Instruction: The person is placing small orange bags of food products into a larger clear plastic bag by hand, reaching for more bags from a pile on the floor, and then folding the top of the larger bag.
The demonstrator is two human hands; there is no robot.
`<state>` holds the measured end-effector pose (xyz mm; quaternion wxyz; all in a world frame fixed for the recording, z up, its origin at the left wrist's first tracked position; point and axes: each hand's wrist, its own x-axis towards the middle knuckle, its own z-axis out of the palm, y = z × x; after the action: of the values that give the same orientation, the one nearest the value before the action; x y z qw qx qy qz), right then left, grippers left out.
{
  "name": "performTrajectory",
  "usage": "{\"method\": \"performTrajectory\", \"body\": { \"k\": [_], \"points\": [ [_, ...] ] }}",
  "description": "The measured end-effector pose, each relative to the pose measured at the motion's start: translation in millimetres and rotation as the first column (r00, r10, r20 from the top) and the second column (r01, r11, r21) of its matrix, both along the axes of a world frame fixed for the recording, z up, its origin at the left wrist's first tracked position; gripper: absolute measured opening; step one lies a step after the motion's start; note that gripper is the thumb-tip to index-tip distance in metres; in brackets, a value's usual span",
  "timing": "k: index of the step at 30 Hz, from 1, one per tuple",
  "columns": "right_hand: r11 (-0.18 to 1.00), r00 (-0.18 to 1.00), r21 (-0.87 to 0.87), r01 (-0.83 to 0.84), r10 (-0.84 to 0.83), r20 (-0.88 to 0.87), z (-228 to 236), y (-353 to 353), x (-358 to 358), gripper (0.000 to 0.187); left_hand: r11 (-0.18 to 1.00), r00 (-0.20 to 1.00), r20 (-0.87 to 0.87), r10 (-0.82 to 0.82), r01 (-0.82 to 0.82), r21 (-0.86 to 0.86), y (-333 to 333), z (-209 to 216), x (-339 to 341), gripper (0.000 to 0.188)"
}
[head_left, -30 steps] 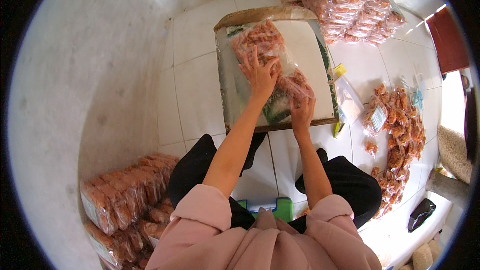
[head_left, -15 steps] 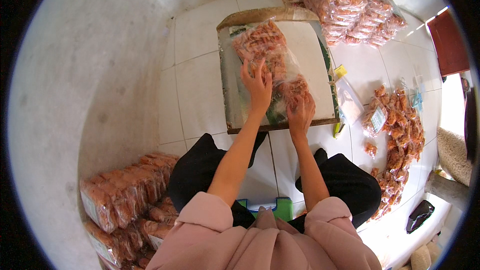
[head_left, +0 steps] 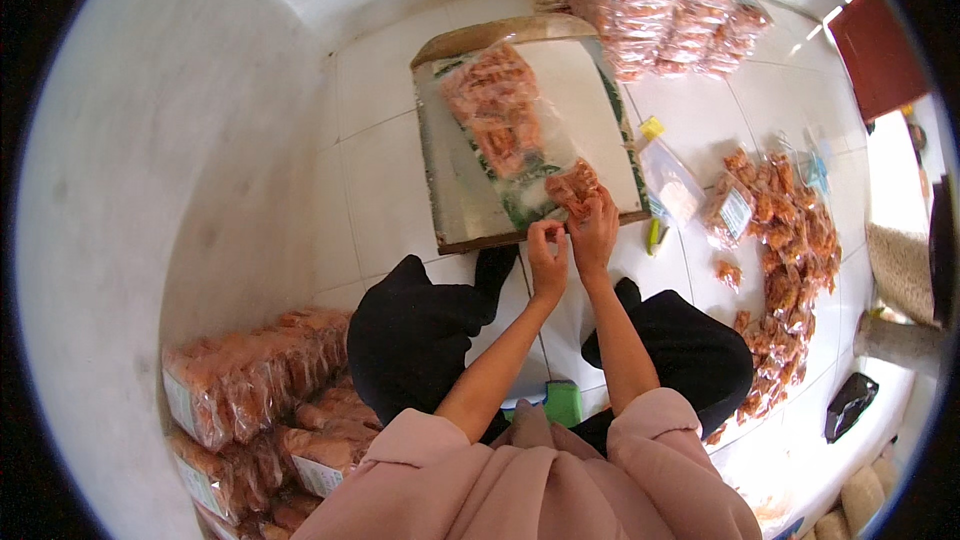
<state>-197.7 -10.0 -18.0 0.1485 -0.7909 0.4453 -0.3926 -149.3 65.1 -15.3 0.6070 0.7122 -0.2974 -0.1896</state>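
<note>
A large clear plastic bag lies slantwise on a low board-topped table. Packets of reddish-brown snack pieces fill its far part. Close to the table's front edge, my right hand grips a small snack packet at the bag's near end. My left hand is just beside it, fingers curled together at the front edge; what they pinch, if anything, is hidden.
Filled bags are stacked at the lower left and far right. Loose packets cover the floor to my right, near a labelled bag. A flat plastic sheet and a green-handled tool lie beside the table.
My left hand has left the packets in the middle of the bag and come back to the front edge beside my right hand. The right hand stays on the near packet.
</note>
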Motion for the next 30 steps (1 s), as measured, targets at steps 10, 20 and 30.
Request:
{"method": "performTrajectory", "body": {
  "k": [10,20,30],
  "points": [
    [0.989,0.989,0.016,-0.148,0.148,0.001,1,-76,-63,0.066,0.98,0.981,0.016,-0.193,0.194,-0.042,-78,6,-50,0.049],
    [0.96,0.957,0.106,-0.258,0.269,-0.108,19,-65,-53,0.059,0.933,0.825,0.525,0.21,-0.33,0.145,-68,-14,-13,0.056],
    [0.867,0.862,0.007,-0.499,0.497,-0.1,12,-63,-62,0.046,0.94,0.932,0.284,0.226,-0.285,0.186,-53,7,99,0.064]
  ]
}}
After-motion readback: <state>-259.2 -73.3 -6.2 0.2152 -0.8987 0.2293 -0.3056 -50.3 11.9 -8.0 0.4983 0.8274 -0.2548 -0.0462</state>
